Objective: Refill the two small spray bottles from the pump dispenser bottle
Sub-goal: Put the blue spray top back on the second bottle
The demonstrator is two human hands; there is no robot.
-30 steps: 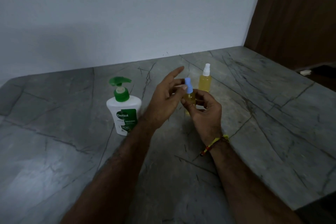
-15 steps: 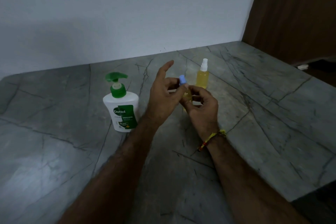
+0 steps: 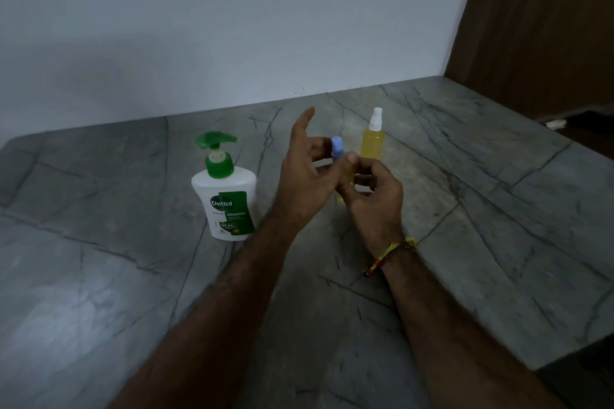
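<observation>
Spray bottle number one, the one with the pale blue cap (image 3: 337,145), is held up off the grey marble-patterned surface (image 3: 498,209) between both hands, near the middle of the view. Its yellowish body is mostly hidden by fingers and somewhat blurred, so only the cap and a sliver of the body show clearly. The right hand (image 3: 373,199) is curled around the lower part of the bottle, thumb and fingers closed on it, with a yellow and red thread bracelet (image 3: 390,254) on the wrist. The left hand (image 3: 304,176) pinches at the cap region with thumb and middle fingers, while its index finger points up and away, free of the bottle. The second spray bottle (image 3: 373,139), with a white nozzle and yellow liquid filling most of its clear body, stands upright on the surface just behind and to the right of the hands, untouched. The pump dispenser bottle (image 3: 226,196), white with a green pump head and a green Dettol label, stands upright on the surface to the left of the left hand, close to that forearm but apart from it. A plain pale wall (image 3: 232,26) rises behind the surface, with a brown wooden panel (image 3: 548,26) at the right.
</observation>
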